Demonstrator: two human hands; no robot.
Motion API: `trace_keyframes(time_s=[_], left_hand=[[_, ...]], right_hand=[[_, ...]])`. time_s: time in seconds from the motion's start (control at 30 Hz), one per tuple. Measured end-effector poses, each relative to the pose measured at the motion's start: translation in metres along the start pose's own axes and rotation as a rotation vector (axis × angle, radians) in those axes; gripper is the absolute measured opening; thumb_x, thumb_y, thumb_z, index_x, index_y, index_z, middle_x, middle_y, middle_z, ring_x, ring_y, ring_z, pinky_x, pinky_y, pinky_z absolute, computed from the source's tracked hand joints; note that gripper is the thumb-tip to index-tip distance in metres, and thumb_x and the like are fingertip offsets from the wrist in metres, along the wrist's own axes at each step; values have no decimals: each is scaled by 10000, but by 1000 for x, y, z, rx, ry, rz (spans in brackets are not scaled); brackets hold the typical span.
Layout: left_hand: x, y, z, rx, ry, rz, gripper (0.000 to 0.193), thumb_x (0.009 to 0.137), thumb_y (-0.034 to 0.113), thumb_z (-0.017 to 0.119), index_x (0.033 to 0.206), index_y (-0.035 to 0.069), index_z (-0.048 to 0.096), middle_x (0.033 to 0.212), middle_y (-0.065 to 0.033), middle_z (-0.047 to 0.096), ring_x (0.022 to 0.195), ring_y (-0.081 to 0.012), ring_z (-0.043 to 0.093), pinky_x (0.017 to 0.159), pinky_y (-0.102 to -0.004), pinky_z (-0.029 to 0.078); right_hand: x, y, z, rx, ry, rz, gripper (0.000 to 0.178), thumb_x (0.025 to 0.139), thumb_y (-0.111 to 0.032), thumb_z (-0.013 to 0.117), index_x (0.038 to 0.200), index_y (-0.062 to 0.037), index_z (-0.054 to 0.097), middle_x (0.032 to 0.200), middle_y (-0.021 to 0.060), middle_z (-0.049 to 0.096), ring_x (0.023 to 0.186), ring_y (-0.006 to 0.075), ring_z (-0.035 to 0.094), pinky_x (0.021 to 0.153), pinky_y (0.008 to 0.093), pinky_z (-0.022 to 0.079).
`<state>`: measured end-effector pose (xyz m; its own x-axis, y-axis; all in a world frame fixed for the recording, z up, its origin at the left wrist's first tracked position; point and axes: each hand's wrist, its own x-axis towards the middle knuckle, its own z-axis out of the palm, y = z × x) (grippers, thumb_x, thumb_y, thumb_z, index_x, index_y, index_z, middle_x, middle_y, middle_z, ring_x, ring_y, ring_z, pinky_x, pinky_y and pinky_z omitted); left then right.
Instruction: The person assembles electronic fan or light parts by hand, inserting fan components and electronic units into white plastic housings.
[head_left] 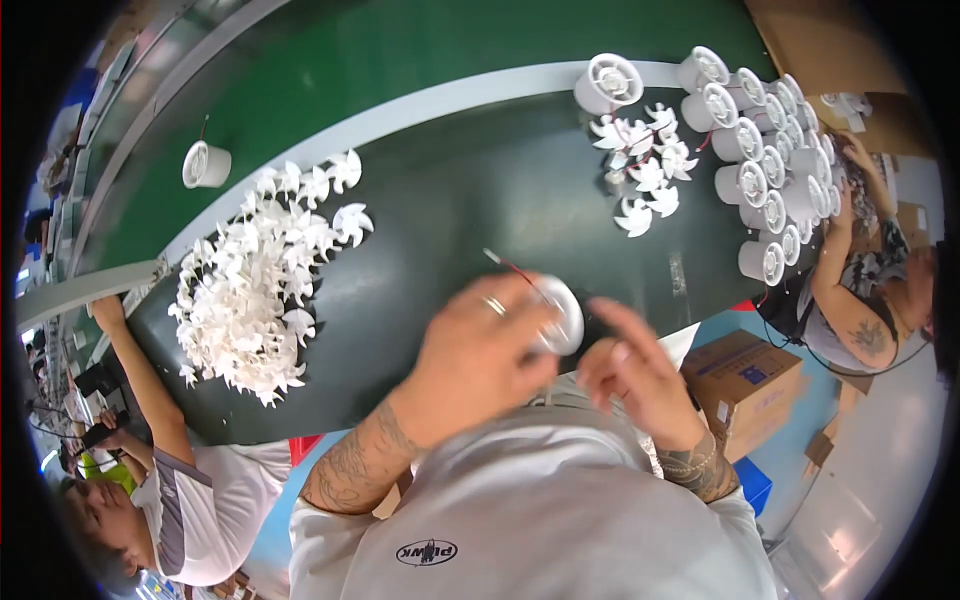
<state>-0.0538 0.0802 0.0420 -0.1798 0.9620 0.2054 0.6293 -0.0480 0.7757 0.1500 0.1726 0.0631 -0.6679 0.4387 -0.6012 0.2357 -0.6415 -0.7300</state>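
My left hand (485, 345) is closed around a white round fan housing (567, 318), held over the table's near edge, close to my body. A thin red wire (512, 267) with a pale end sticks out above that hand. To the right of the housing is my right hand (635, 375), slightly blurred and apart from it. Its index finger stretches out and the other fingers bend; I see nothing held in it. A large heap of white fan blades (250, 300) lies to the left. A smaller group of fan blades (648, 172) lies at the far right.
Several white fan housings (765, 170) stand clustered at the right, and one housing (610, 84) is beside the small blade group. Another housing (207, 165) sits on the green belt (420, 50) behind the dark table (450, 180). Co-workers are at both sides. Cardboard boxes (745, 385) stand below right.
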Motion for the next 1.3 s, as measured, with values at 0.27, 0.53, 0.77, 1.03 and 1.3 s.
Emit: trace_keyframes(time_s=[0.27, 0.53, 0.77, 1.03, 1.3], left_hand=[[106, -133, -73, 329, 540, -249, 349, 821, 163, 706, 1137, 28, 649, 1111, -201, 662, 998, -358, 650, 881, -387, 514], [90, -87, -117, 472, 410, -395, 557, 838, 206, 685, 1354, 74, 522, 1053, -216, 669, 941, -378, 645, 824, -424, 506], [-9, -62, -107, 855, 109, -293, 378, 794, 196, 740, 1147, 77, 678, 942, -90, 676, 882, -282, 605, 764, -396, 467], [7, -61, -105, 814, -28, -248, 262, 763, 116, 750, 979, 41, 624, 921, -81, 643, 901, -297, 604, 765, -418, 480], [26, -46, -106, 512, -95, -206, 264, 757, 68, 755, 966, 28, 598, 895, -128, 614, 759, -283, 622, 665, -393, 510]], right_hand=[[17, -11, -156, -624, 1138, -719, 327, 1002, -161, 516, 1296, -17, 514, 783, -35, 484, 663, 12, 414, 519, 174, 318], [13, -30, -191, -378, 911, -244, 272, 989, -392, 529, 1128, -164, 579, 638, -34, 546, 455, 35, 451, 368, 177, 281], [7, -59, -151, -212, 331, 89, 406, 1016, -286, 462, 1400, -157, 437, 767, 84, 669, 445, 86, 533, 338, 172, 328], [18, -79, -121, -167, 129, 311, 443, 1001, -183, 501, 1430, -162, 390, 899, 157, 666, 578, 149, 630, 446, 217, 494], [30, -86, -98, -397, 71, 336, 426, 978, -190, 565, 1388, -154, 457, 925, 94, 654, 637, 100, 610, 473, 185, 467]])
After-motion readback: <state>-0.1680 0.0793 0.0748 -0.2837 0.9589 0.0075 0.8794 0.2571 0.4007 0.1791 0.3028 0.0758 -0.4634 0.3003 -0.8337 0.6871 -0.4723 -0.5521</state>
